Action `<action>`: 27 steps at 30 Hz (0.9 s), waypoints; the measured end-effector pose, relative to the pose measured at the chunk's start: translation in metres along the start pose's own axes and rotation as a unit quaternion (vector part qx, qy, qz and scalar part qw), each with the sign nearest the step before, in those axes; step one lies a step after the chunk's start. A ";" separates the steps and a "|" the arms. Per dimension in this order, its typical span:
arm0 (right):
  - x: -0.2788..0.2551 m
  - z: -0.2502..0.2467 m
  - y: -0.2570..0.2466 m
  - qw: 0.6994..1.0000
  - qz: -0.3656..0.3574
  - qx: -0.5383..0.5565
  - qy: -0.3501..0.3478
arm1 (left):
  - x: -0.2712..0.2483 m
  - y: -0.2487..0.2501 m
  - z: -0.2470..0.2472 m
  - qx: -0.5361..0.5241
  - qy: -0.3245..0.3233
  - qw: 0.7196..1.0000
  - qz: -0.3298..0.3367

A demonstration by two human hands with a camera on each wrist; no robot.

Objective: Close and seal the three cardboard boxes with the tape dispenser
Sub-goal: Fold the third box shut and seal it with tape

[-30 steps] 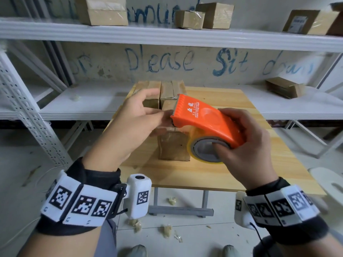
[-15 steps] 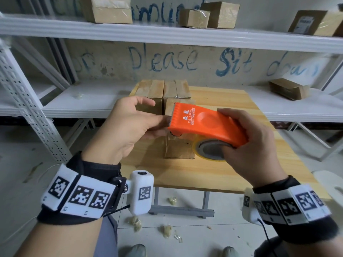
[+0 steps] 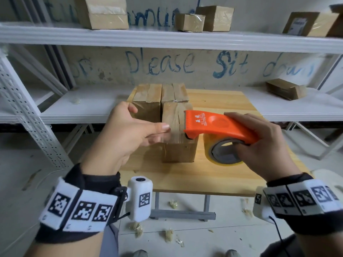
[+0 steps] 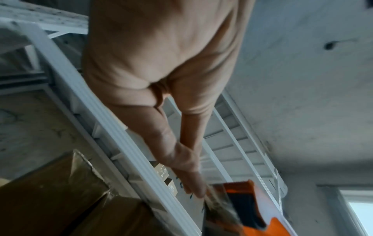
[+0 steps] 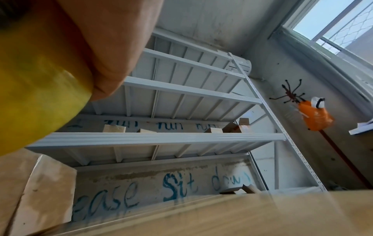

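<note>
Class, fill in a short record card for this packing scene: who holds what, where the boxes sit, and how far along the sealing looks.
left hand: pinches the free tape end
right hand: holds the orange tape dispenser
tape: clear strip stretched from dispenser to left fingers
boxes: three on the wooden table, nearest box under the tape
sealing: two rear boxes show tape on top

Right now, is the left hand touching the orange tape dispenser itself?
Apart. In the head view the left hand pinches the clear tape end, with a visible gap to the orange tape dispenser held by the right hand.
</note>
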State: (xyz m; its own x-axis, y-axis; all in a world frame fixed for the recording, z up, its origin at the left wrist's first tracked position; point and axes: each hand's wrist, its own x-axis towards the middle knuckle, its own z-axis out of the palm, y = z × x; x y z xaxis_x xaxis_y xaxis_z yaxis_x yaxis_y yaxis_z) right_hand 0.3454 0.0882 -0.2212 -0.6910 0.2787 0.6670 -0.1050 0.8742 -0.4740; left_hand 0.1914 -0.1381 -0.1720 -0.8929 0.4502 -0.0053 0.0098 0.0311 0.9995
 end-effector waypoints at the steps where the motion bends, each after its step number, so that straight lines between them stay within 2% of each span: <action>1: 0.000 -0.002 0.002 1.000 0.002 -0.007 -0.001 | 0.001 0.000 -0.002 -0.015 0.002 1.000 -0.007; 6: -0.003 -0.020 0.019 0.998 0.039 -0.037 0.044 | 0.006 0.005 -0.023 -0.056 0.022 0.998 -0.023; 13: -0.003 -0.019 0.020 0.999 0.040 -0.019 0.018 | 0.014 -0.006 -0.023 -0.101 -0.001 0.994 -0.049; 20: -0.002 -0.022 0.014 0.999 0.026 -0.010 -0.019 | 0.018 -0.010 -0.029 -0.097 -0.020 0.994 -0.050; 27: 0.000 -0.026 0.012 0.999 0.029 -0.042 -0.015 | 0.015 -0.008 -0.028 -0.064 -0.025 0.997 -0.032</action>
State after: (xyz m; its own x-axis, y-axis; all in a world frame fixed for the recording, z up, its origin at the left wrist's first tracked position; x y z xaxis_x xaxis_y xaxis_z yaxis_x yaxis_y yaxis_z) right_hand 0.3624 0.1096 -0.2120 -0.7152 0.3196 0.6216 -0.0049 0.8870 -0.4617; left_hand 0.1654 -0.1562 -0.1793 -0.8664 0.4947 -0.0681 -0.1068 -0.0505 0.9930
